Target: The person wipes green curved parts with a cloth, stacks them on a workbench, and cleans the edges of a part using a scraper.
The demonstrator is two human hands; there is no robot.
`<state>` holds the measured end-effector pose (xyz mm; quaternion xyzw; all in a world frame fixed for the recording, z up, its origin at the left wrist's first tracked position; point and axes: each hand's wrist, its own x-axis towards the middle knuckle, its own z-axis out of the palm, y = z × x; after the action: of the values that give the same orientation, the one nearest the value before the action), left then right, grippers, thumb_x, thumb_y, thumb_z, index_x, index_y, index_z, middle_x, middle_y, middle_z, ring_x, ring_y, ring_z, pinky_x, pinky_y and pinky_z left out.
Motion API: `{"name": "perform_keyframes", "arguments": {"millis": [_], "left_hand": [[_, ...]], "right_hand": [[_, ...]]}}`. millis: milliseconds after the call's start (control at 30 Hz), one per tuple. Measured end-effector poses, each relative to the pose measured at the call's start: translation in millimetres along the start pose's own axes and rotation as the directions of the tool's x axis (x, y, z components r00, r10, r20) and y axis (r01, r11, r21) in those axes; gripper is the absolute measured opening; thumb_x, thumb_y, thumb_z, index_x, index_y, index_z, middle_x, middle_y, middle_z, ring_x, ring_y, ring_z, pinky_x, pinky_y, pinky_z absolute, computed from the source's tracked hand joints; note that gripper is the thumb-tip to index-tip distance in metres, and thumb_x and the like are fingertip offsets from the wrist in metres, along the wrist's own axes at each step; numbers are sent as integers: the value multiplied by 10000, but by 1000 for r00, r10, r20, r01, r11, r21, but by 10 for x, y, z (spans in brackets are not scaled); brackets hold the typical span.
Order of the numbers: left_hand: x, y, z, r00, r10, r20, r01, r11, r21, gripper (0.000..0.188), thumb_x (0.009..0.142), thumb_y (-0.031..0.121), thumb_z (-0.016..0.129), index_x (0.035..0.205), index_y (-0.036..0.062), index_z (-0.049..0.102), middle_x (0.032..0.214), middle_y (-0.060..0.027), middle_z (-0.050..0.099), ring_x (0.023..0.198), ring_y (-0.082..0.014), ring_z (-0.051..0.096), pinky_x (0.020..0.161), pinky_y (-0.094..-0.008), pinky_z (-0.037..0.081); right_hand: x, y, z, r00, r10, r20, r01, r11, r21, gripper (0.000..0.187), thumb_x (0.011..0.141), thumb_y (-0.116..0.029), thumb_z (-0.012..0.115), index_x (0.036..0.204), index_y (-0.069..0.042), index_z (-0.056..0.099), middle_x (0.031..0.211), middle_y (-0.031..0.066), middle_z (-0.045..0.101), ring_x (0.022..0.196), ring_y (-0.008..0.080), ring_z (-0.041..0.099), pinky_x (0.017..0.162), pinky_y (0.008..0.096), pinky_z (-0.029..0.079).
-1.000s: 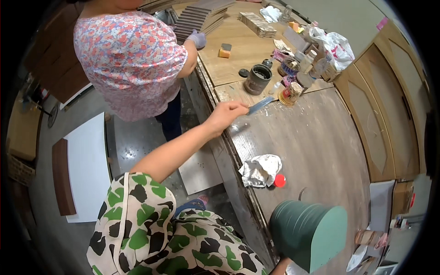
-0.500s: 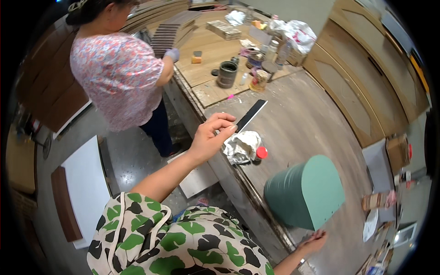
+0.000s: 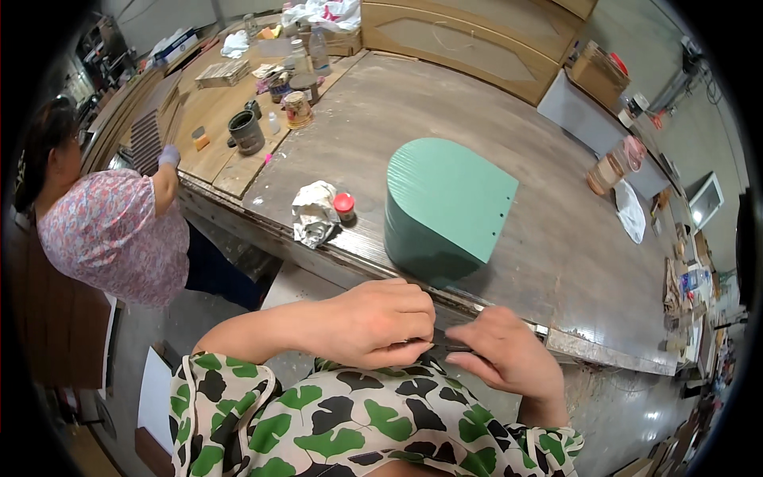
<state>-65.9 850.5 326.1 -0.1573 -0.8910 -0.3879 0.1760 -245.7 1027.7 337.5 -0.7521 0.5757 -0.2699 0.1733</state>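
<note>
My left hand (image 3: 377, 322) and my right hand (image 3: 505, 350) are close together at the table's near edge, in front of my body. Both are closed, fingertips facing each other. A sliver of a thin black strip (image 3: 456, 347) shows between them; my fingers hide most of it. Just beyond my hands a green piece shaped like a half-rounded box (image 3: 449, 207) stands on the table, its flat face marked by several small holes. Left of it lie crumpled foil-like paper (image 3: 315, 213) and a small jar with a red lid (image 3: 344, 207).
A co-worker (image 3: 111, 222) in a floral top stands at the table's left side. Beyond the foil are a dark can (image 3: 246, 133), a paint tin (image 3: 297, 110), a sponge block (image 3: 199, 138) and bottles. Wooden panels (image 3: 469, 40) lean at the back. A white cloth (image 3: 630, 211) lies at the right.
My left hand has come back from the left with the black strip, and my right hand has moved in to meet it. The view has turned right.
</note>
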Motion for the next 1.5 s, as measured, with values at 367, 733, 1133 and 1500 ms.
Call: {"name": "perform_keyframes", "arguments": {"millis": [367,733,1133,1500], "left_hand": [[684,-476,-217,920,-218,-325,278,948,154,214,841,166,674,998,23,654,1063,-114,638,1003,-256,598,873,-348,460],[658,-1346,-722,406,-731,-548,791,582,-191,607,974,500,390,1367,41,447,1354,-132,499,1251,-226,455,1053,-332,331],[813,-1190,-521,587,-571,-574,706,708,17,415,1004,327,436,1245,16,566,1241,-80,586,1182,-169,496,1025,-286,340],[1303,-1258,-596,689,-578,-438,673,735,88,471,1000,375,407,1296,28,524,1307,-107,544,1244,-198,458,1056,-337,323]], "right_hand": [[-721,905,191,787,563,-252,-268,680,682,220,949,-175,538,914,-6,673,707,8,507,627,103,473,571,232,390],[-1064,2134,605,493,858,-142,-113,225,968,154,949,-185,558,984,-35,566,686,-19,536,559,40,451,489,197,362],[-886,2692,876,472,725,-502,-361,678,640,184,807,-175,732,878,-5,714,728,17,572,659,97,514,583,249,404],[-583,2533,644,521,837,-166,-233,326,916,158,856,-147,684,878,6,653,664,-31,573,548,30,452,479,203,351]]}}
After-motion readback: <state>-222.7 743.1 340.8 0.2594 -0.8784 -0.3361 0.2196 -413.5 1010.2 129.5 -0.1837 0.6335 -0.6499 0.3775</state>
